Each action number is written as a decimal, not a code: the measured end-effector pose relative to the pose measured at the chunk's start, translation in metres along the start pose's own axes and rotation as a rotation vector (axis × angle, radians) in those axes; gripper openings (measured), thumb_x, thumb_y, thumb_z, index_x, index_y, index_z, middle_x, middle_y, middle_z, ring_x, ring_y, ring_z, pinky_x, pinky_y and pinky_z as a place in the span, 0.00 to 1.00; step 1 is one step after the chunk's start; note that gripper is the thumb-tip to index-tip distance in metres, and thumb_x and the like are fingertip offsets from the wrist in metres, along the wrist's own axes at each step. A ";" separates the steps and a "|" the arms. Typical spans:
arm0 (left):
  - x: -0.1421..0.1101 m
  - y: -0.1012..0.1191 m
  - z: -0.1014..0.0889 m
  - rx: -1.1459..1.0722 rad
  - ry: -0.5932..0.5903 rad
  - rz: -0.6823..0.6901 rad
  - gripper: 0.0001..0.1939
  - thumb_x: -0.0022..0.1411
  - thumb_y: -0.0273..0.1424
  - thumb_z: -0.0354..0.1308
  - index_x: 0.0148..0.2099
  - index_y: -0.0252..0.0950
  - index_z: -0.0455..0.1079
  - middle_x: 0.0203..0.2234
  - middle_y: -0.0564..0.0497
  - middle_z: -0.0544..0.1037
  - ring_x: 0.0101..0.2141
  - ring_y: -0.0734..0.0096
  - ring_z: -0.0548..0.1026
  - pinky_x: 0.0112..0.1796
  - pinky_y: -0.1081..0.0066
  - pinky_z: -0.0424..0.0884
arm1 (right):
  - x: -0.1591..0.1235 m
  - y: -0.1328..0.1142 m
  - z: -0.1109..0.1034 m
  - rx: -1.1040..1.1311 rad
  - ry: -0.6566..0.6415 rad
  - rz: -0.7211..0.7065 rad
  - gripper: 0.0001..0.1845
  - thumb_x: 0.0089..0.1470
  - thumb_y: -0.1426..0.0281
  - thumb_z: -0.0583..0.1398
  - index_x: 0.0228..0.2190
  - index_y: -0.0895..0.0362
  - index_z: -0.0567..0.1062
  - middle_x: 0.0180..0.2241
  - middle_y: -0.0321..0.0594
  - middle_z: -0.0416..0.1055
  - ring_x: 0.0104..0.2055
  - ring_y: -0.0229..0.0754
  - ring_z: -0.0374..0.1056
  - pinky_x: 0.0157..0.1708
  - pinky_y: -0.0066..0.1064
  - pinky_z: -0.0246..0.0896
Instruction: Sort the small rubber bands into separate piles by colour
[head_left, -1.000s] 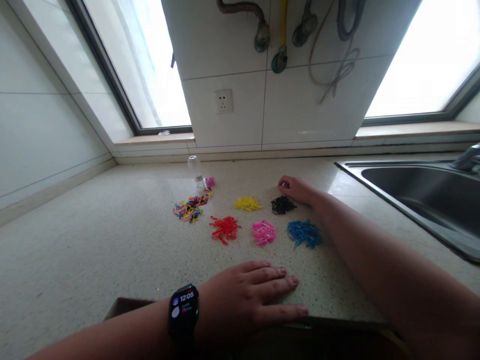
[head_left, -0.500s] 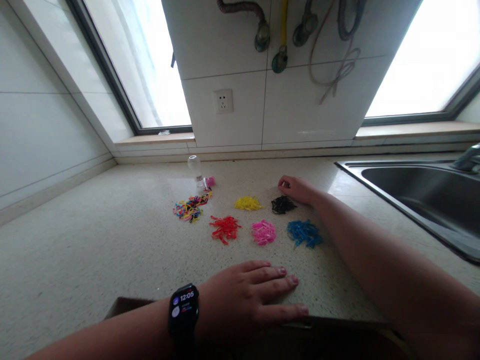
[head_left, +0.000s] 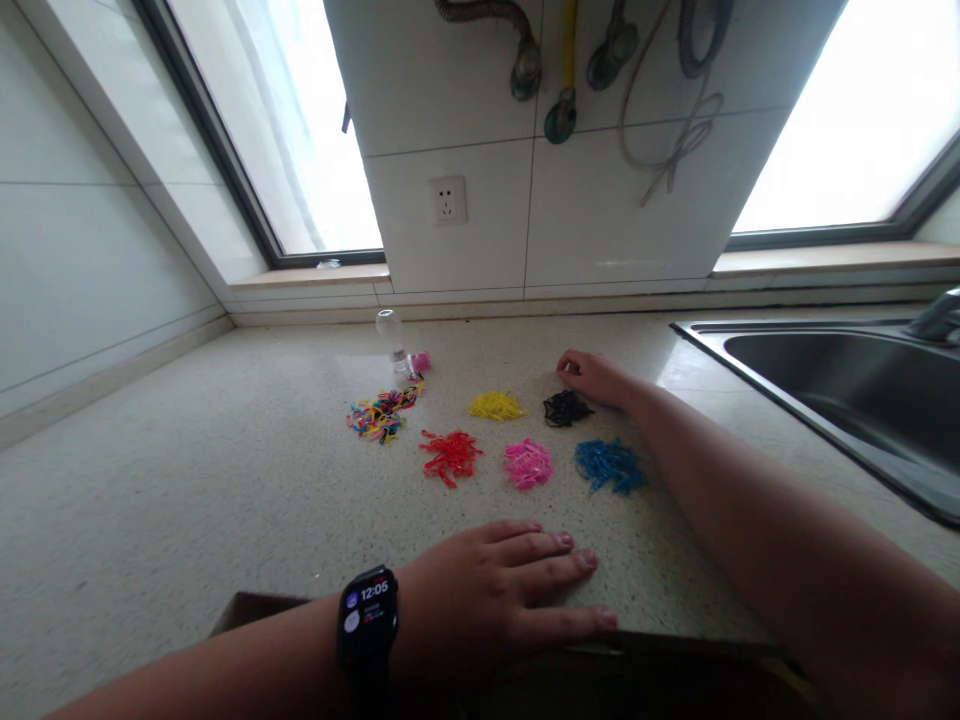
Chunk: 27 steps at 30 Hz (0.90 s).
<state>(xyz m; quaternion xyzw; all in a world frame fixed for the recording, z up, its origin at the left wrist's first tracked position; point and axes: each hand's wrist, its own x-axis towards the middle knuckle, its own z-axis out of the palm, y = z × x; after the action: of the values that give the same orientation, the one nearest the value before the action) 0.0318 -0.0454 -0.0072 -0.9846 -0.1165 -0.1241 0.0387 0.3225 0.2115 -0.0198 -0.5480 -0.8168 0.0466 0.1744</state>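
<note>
Head view: light touch and clear gaps serve best

On the pale desk [head_left: 225, 480], small bands [head_left: 452, 452] lie in six groups. The mixed pile [head_left: 377, 417] is at the left, near a clear container [head_left: 388, 332] and a pink object [head_left: 421, 361]. The yellow pile [head_left: 496, 405] and the black pile [head_left: 566, 409] are farther away; the red pile [head_left: 449, 462], the pink pile [head_left: 528, 464] and the blue pile [head_left: 610, 466] lie nearer, with gaps between them.

Of the two hands, the left hand [head_left: 495, 590] rests palm down near the front edge, fingers stretched and a little spread, with nothing visible in it. The right hand [head_left: 594, 378] is just beyond the black pile, fingers loosely curled; whether they pinch a band, I cannot tell.

In my judgement, bands so light ask for a fingertip pinch, one at a time, because they may cling together. The right forearm [head_left: 720, 480] passes close beside the blue pile, so lifting it seems wiser than dragging, which could mix the colours. The left hand is well placed, away from every pile.
</note>
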 end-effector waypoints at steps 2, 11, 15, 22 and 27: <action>0.000 0.000 -0.001 -0.007 -0.011 -0.001 0.27 0.73 0.36 0.52 0.72 0.45 0.56 0.70 0.49 0.59 0.66 0.60 0.62 0.63 0.57 0.64 | 0.000 0.000 0.000 0.001 -0.002 0.000 0.11 0.58 0.64 0.58 0.40 0.53 0.77 0.35 0.41 0.79 0.35 0.44 0.71 0.34 0.32 0.58; 0.000 -0.001 0.000 0.012 -0.002 0.003 0.26 0.75 0.37 0.48 0.72 0.45 0.56 0.70 0.50 0.59 0.67 0.61 0.62 0.64 0.59 0.61 | -0.001 -0.001 -0.001 -0.007 -0.003 0.000 0.11 0.59 0.63 0.57 0.40 0.53 0.77 0.35 0.41 0.79 0.35 0.43 0.71 0.33 0.31 0.58; 0.000 -0.001 0.001 0.003 0.000 -0.001 0.26 0.75 0.37 0.47 0.72 0.45 0.55 0.70 0.50 0.59 0.66 0.60 0.62 0.64 0.58 0.62 | 0.000 0.000 0.000 -0.009 0.002 -0.006 0.11 0.58 0.64 0.58 0.41 0.53 0.77 0.35 0.41 0.79 0.34 0.44 0.71 0.33 0.32 0.57; 0.000 0.000 -0.001 -0.001 -0.014 0.001 0.26 0.75 0.36 0.48 0.72 0.45 0.55 0.70 0.50 0.59 0.67 0.61 0.62 0.64 0.59 0.62 | 0.001 0.001 0.001 0.000 -0.001 -0.013 0.11 0.58 0.65 0.58 0.41 0.54 0.77 0.36 0.42 0.79 0.34 0.44 0.71 0.33 0.32 0.58; -0.001 0.000 -0.001 -0.006 -0.023 -0.005 0.26 0.75 0.36 0.49 0.72 0.45 0.55 0.71 0.50 0.58 0.67 0.60 0.61 0.64 0.59 0.63 | 0.001 0.003 0.001 -0.001 -0.002 -0.024 0.11 0.58 0.65 0.58 0.41 0.54 0.76 0.36 0.42 0.79 0.35 0.44 0.71 0.34 0.32 0.58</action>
<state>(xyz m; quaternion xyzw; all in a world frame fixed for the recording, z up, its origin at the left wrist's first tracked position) 0.0306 -0.0455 -0.0064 -0.9858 -0.1189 -0.1134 0.0342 0.3243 0.2139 -0.0217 -0.5380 -0.8236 0.0446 0.1737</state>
